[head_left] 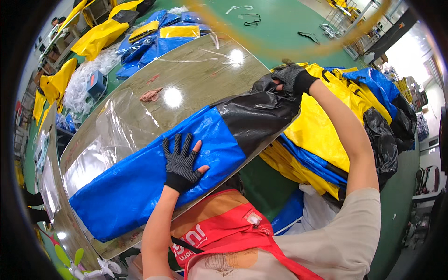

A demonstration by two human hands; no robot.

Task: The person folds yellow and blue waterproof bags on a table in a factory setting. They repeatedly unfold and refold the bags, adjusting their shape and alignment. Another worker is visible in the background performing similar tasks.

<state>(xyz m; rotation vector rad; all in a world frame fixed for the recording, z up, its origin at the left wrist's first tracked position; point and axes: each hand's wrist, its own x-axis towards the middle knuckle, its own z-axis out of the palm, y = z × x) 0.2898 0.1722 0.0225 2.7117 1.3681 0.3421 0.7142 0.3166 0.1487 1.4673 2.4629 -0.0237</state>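
A long blue and black woven-plastic bag (pixel 154 173) lies folded flat and slantwise across the table. My left hand (pixel 183 161), in a dark dotted glove with the thumb and a fingertip bare, rests on its blue part with the fingers spread. At the far right end, my right hand (pixel 292 78), gloved alike, has its fingers curled into the bunched black end of the bag. Some of those fingertips are hidden in the folds. Clear plastic film (pixel 116 133) lies on the table just beyond the blue part.
The table (pixel 196 65) has a shiny clear cover, with a small bundle of pinkish string (pixel 151 94) on it. To the right is a heap of yellow, blue and black bags (pixel 322 126). Blue bags (pixel 161 39) and crumpled clear plastic (pixel 84 93) lie on the floor beyond. A small green-bladed fan (pixel 70 256) stands at the lower left.
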